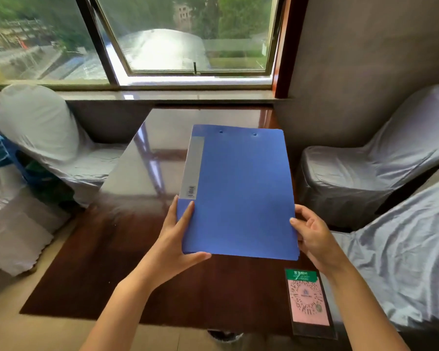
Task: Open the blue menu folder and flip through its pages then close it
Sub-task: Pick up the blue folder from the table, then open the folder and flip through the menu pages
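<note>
Both hands gripped the closed blue menu folder (238, 193) above a dark wooden table (127, 269): left hand (179, 239) clasping its near-left corner, right hand (312, 234) pinching its right edge, beside a QR-code card (308, 300)

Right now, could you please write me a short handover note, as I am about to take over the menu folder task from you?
Left hand: grips the near-left corner of the blue menu folder, thumb under the near edge, fingers along the spine side.
Right hand: holds the folder's near-right edge, fingertips on the cover edge.
Folder: closed, spine with the grey label to the left, over the dark wooden table; I cannot tell if its far end rests on the table.
A QR code card lies at the table's near-right.
Done: folder in hand, nothing visibly opened.
Left: open the cover, flip through the pages, close it.
</note>
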Tool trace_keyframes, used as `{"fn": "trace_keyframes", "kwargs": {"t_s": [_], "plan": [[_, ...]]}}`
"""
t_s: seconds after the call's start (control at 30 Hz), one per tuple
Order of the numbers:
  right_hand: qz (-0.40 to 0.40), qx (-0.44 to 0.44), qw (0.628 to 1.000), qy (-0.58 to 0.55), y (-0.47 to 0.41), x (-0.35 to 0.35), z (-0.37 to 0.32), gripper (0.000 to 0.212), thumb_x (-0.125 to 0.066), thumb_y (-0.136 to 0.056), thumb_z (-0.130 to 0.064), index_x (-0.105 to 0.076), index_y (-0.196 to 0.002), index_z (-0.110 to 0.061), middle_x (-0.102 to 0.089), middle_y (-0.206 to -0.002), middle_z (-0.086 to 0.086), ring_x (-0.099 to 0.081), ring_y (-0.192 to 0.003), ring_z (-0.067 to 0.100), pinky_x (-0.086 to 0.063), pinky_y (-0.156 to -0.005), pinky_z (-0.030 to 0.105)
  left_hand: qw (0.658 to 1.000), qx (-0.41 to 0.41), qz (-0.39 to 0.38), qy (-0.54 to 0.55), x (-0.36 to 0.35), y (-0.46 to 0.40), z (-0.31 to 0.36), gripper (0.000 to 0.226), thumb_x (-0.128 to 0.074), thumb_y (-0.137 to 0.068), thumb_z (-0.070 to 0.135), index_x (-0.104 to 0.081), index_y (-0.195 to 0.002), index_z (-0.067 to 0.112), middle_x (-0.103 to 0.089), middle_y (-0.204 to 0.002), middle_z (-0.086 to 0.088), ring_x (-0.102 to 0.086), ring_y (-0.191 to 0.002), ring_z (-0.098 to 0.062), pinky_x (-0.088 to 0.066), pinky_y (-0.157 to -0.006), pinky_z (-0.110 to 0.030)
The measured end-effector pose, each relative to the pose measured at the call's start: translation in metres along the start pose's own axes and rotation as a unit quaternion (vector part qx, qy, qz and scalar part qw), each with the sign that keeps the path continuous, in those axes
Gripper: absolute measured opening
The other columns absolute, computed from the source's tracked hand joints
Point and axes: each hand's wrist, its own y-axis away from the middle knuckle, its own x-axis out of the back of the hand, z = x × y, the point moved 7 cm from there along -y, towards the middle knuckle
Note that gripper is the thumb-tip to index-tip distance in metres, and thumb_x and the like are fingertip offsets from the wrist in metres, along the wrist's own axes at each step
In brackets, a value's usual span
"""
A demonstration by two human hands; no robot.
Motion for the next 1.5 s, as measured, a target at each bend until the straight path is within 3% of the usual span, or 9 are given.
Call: {"fn": "trace_keyframes", "kwargs": {"t_s": [0.23,0.37,0.47,0.57,0.67,0.83,0.93,1.13,1.5], "plan": [[0.015,-0.004,1.000,0.020,0.002,-0.013,0.000,0.026,-0.032,-0.100,-0.026,-0.054,-0.111,-0.036,-0.066,-0.112,-0.006,-0.065,-0.100,0.011,-0.055,-0.076,0.026,0.989,-0.042,0.139,0.019,0.016,0.002,0.018,0.089,-0.073,-0.072,0.025,-0.020,-0.143,0.014,-0.013,-0.151,-0.001,-0.022,-0.137,-0.017,-0.023,-0.106,-0.014],[0.033,-0.016,0.998,-0.058,0.006,-0.012,0.006,0.027,-0.036,-0.097,-0.033,-0.055,-0.116,-0.031,-0.065,-0.113,0.000,-0.065,-0.096,0.021,-0.056,-0.071,0.038,0.975,0.007,0.179,0.131,0.018,0.005,0.013,0.081,-0.055,-0.076,0.063,-0.034,-0.137,0.014,-0.036,-0.145,-0.008,-0.036,-0.133,-0.020,-0.033,-0.108,-0.029],[0.008,0.004,1.000,-0.019,0.011,-0.014,0.005,0.034,-0.053,-0.088,-0.023,-0.046,-0.121,-0.027,-0.058,-0.123,0.014,-0.063,-0.103,0.031,-0.055,-0.082,0.051,0.913,0.073,0.233,0.328,0.019,0.006,0.004,0.085,-0.042,-0.072,0.077,-0.051,-0.128,0.014,-0.058,-0.127,-0.019,-0.057,-0.110,-0.003,-0.047,-0.093,-0.035],[0.018,0.030,0.999,0.014,0.020,-0.008,0.006,0.045,-0.059,-0.082,-0.028,-0.040,-0.122,-0.039,-0.058,-0.121,0.008,-0.066,-0.100,0.028,-0.059,-0.078,0.045,0.849,0.108,0.288,0.429,0.021,0.007,-0.001,0.052,-0.030,-0.083,0.070,-0.059,-0.110,0.037,-0.064,-0.110,0.003,-0.058,-0.107,-0.009,-0.046,-0.087,-0.035],[0.061,0.069,0.996,-0.015,0.022,0.005,0.002,0.038,-0.055,-0.086,-0.025,-0.045,-0.117,-0.044,-0.061,-0.119,0.009,-0.064,-0.104,0.029,-0.056,-0.083,0.050,0.851,0.144,0.206,0.461,0.013,-0.002,-0.005,0.087,-0.035,-0.059,0.089,-0.057,-0.103,0.018,-0.066,-0.099,-0.003,-0.059,-0.100,-0.025,-0.047,-0.087,-0.044],[0.113,0.091,0.989,-0.034,0.019,0.028,-0.005,0.040,-0.049,-0.093,-0.012,-0.043,-0.124,-0.036,-0.059,-0.121,0.014,-0.061,-0.108,0.029,-0.055,-0.085,0.048,0.804,0.204,0.070,0.554,-0.010,0.003,-0.007,0.055,-0.082,-0.062,0.030,-0.049,-0.091,-0.002,-0.058,-0.081,-0.026,-0.070,-0.072,-0.031,-0.060,-0.064,-0.037],[0.093,0.069,0.992,-0.046,0.019,0.034,-0.003,0.044,-0.051,-0.091,-0.016,-0.040,-0.130,-0.033,-0.062,-0.118,0.011,-0.065,-0.102,0.025,-0.060,-0.072,0.035,0.769,0.224,0.036,0.597,-0.022,0.010,-0.007,0.040,-0.065,-0.070,0.004,-0.050,-0.104,-0.010,-0.066,-0.079,-0.029,-0.072,-0.076,-0.036,-0.060,-0.064,-0.037],[-0.045,0.011,0.996,-0.073,0.023,0.039,-0.015,0.064,-0.065,-0.080,-0.008,-0.040,-0.134,-0.031,-0.065,-0.119,0.008,-0.065,-0.105,0.028,-0.059,-0.069,0.035,0.715,0.237,0.060,0.655,-0.027,0.015,-0.014,0.020,-0.056,-0.073,-0.009,-0.045,-0.078,0.007,-0.068,-0.063,-0.024,-0.072,-0.067,-0.035,-0.059,-0.062,-0.042],[0.049,0.080,0.995,0.033,0.025,0.046,-0.036,0.079,-0.065,-0.074,-0.019,-0.027,-0.133,-0.055,-0.075,-0.100,0.003,-0.070,-0.093,0.018,-0.059,-0.067,0.027,0.708,0.231,0.036,0.666,-0.036,0.014,-0.006,0.031,-0.061,-0.070,-0.002,-0.055,-0.099,-0.008,-0.070,-0.077,-0.025,-0.072,-0.075,-0.032,-0.060,-0.064,-0.037]]}}
